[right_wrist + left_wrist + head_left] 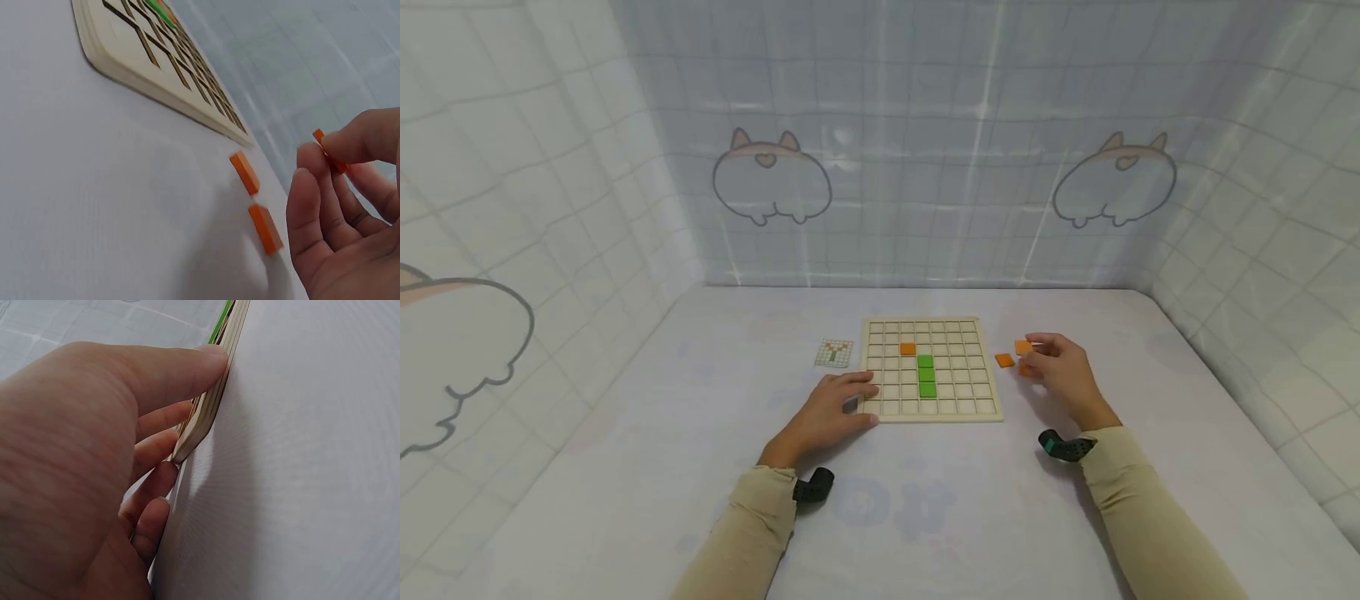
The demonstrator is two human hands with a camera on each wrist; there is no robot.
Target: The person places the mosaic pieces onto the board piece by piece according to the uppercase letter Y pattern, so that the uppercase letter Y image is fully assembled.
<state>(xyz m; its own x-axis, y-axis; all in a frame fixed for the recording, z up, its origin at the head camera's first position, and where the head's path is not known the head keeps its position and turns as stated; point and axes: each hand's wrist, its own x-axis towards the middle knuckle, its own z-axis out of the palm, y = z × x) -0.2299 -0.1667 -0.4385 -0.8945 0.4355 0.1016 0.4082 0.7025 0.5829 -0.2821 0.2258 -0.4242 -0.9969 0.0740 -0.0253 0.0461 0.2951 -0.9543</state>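
Observation:
A pale wooden grid board [958, 408] lies on the table. One orange square tile [907, 349] and a column of three green square tiles [927, 376] sit in its cells. My left hand [831, 410] rests at the board's near left corner, thumb on the front edge [219, 387] and fingers spread along the left side. To the right of the board, my right hand [1062, 371] pinches an orange square tile [320, 139] between thumb and fingers, raised off the table. Below it lie two more orange tiles, one nearer the board [244, 173] and one beside it [265, 229].
A small pattern card [833, 352] with a coloured grid lies left of the board. White cloth [895, 533] covers the table. Tiled-print curtains [940, 167] with cartoon animals enclose the back and sides. Each wrist wears a black camera band [1066, 447].

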